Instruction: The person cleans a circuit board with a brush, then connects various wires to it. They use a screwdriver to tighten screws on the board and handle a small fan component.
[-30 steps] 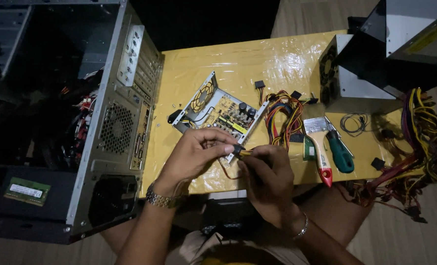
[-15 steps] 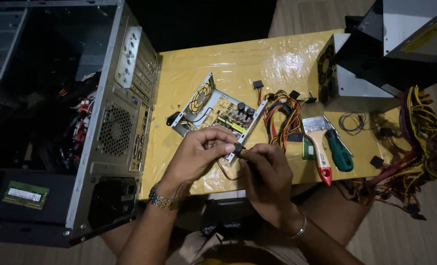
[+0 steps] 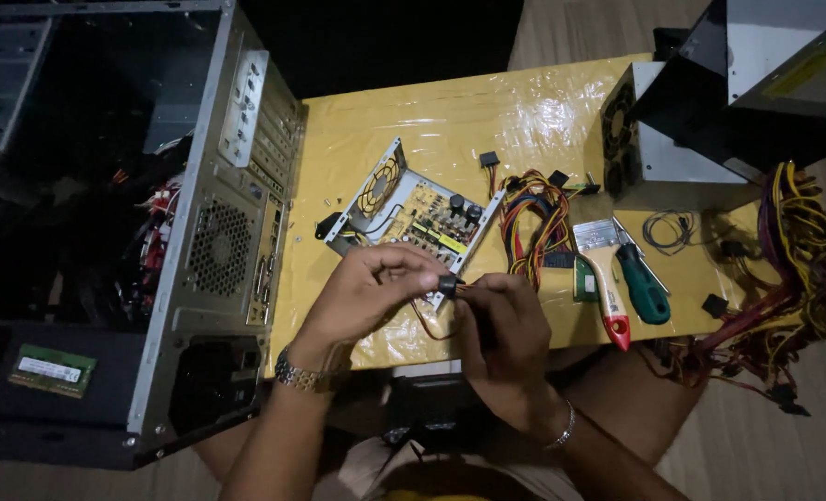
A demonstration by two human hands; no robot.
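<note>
Left hand (image 3: 371,292) pinches a small black connector (image 3: 447,283) between thumb and fingertips, above the near edge of the yellow table (image 3: 413,121). Right hand (image 3: 505,343) closes on the thin wires (image 3: 424,327) just beside it. Grip the connector body, not the wires, and keep the pull straight. The open circuit board (image 3: 422,227) lies just beyond; the brush (image 3: 603,269) and screwdriver (image 3: 643,289) rest to the right.

Yellow table (image 3: 450,121): circuit board (image 3: 422,223), brush (image 3: 603,255), probably screwdriver (image 3: 643,288).
</note>
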